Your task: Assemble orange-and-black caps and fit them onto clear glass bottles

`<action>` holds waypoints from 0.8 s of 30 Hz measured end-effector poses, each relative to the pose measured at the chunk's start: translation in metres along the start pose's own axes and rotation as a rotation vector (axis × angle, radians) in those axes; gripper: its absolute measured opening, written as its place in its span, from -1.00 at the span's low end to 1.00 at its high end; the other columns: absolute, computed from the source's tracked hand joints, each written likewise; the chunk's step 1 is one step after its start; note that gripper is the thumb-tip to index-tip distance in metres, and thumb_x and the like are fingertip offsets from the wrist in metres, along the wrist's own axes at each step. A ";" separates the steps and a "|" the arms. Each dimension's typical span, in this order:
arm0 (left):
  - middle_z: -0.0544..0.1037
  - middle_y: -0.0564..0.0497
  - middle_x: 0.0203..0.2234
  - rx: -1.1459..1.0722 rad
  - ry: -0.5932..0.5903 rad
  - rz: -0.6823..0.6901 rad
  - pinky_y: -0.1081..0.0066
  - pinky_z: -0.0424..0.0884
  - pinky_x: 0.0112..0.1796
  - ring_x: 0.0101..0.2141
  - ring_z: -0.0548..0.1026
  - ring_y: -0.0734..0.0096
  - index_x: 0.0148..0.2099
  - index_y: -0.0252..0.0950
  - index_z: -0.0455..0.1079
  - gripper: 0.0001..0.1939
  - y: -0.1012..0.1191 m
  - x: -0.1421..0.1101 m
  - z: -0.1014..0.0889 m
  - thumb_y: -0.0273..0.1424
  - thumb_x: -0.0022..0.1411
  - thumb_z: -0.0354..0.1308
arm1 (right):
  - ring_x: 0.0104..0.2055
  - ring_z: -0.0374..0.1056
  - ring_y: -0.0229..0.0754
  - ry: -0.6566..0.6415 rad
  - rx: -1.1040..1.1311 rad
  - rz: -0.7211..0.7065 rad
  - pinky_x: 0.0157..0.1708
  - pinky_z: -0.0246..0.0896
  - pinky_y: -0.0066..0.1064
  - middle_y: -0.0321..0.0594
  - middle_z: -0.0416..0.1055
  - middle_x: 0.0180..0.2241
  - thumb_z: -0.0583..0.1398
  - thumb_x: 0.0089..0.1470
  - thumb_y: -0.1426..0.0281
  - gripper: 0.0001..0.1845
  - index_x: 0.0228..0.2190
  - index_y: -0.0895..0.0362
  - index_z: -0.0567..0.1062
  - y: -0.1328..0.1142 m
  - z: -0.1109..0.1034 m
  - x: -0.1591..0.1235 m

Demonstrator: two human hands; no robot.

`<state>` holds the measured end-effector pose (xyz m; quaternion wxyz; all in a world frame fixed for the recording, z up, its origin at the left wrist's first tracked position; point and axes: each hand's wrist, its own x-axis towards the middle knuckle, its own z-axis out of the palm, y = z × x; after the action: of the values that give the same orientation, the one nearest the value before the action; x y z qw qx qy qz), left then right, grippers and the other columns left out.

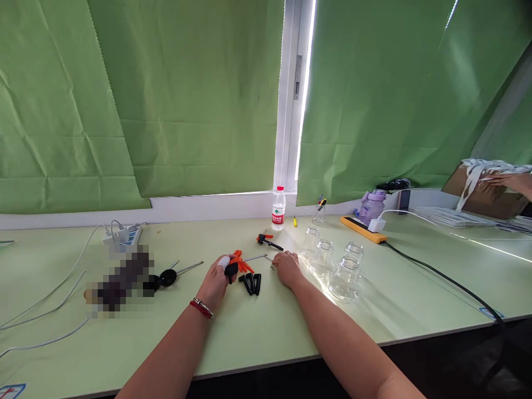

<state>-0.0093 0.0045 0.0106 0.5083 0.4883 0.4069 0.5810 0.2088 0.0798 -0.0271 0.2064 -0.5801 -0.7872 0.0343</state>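
Observation:
My left hand (216,280), with a white covering on one finger, is closed around a rounded black tool (231,270). A thin metal rod (255,257) points right from beside it toward my other hand; whether it belongs to the tool I cannot tell. My right hand (286,267) has its fingers pinched near the rod's tip, and what they hold is too small to name. Orange plastic pieces (243,263) lie by my left hand. Several short black tubes (251,284) rest between the hands. Behind them is a black piece with a rod and an orange part (270,241).
Several clear glass flasks (344,280) stand right of my right arm. A water bottle (278,209), a purple bottle (372,206) and an orange power strip (363,229) are farther back. Black round-headed rods (168,277) lie left. Another person's hand (513,182) touches white straps at right.

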 end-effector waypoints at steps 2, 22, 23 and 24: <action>0.34 0.08 -0.61 0.006 -0.007 0.002 0.45 0.20 -0.49 -0.57 0.30 0.47 -0.21 -0.31 0.34 -0.74 -0.001 0.001 -0.001 -0.25 0.20 -0.04 | -0.22 0.22 -0.17 0.015 0.001 0.013 -0.18 -0.10 -0.34 -0.23 0.47 -0.38 0.11 -0.13 0.66 -0.73 -0.61 0.11 0.51 0.004 0.003 0.002; 0.34 0.09 -0.63 0.033 -0.035 -0.001 0.45 0.17 -0.52 -0.59 0.30 0.46 -0.20 -0.32 0.35 -0.70 -0.006 0.002 -0.004 -0.21 0.21 -0.04 | -0.23 0.31 -0.15 0.333 0.245 0.080 -0.15 0.10 -0.34 -0.12 0.45 -0.28 0.01 0.02 0.58 -0.72 -0.31 0.16 0.48 -0.005 -0.014 -0.001; 0.33 0.09 -0.64 0.041 -0.042 -0.009 0.45 0.16 -0.52 -0.59 0.30 0.46 -0.20 -0.32 0.35 -0.70 -0.005 0.001 -0.004 -0.21 0.21 -0.05 | -0.24 0.31 -0.15 0.391 0.335 0.068 -0.17 0.14 -0.33 -0.12 0.44 -0.28 0.01 0.03 0.55 -0.74 -0.30 0.15 0.46 -0.007 -0.018 -0.003; 0.33 0.09 -0.64 0.043 -0.049 -0.017 0.45 0.15 -0.52 -0.59 0.30 0.45 -0.20 -0.32 0.35 -0.70 -0.004 0.001 -0.003 -0.21 0.21 -0.06 | -0.25 0.31 -0.15 0.446 0.430 0.055 -0.20 0.16 -0.33 -0.12 0.43 -0.28 0.02 0.04 0.51 -0.77 -0.29 0.14 0.44 -0.009 -0.023 -0.005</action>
<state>-0.0117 0.0057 0.0060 0.5123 0.5098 0.4111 0.5556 0.2107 0.0679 -0.0051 0.4909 -0.5377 -0.6811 0.0774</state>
